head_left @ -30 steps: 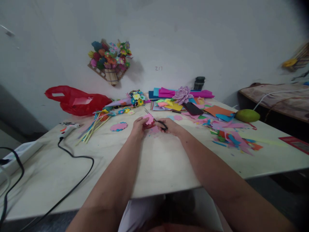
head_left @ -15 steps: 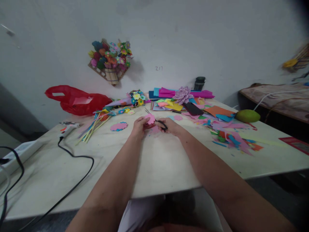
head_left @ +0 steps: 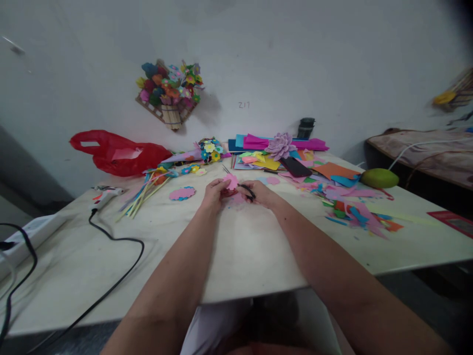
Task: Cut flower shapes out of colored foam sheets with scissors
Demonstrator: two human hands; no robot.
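My left hand pinches a pink scalloped flower cutout at its left edge. Closed around the dark handles of a pair of scissors is my right hand. The scissor blades point up and left, passing behind the cutout, with their tips showing above it. Small pink scraps lie on the table under both hands. To the left rest pink and blue scalloped cutouts, one on another. Beyond my right hand is a small pink round piece.
A glue gun with a black cord, a power strip and a red plastic bag are on the left. Rightward lie a phone, colourful scraps and a green mango-like fruit. Paper flowers stand at the back.
The pink cutout has turned or shifted very slightly between my hands. Both hands keep nearly the same place and the same hold.
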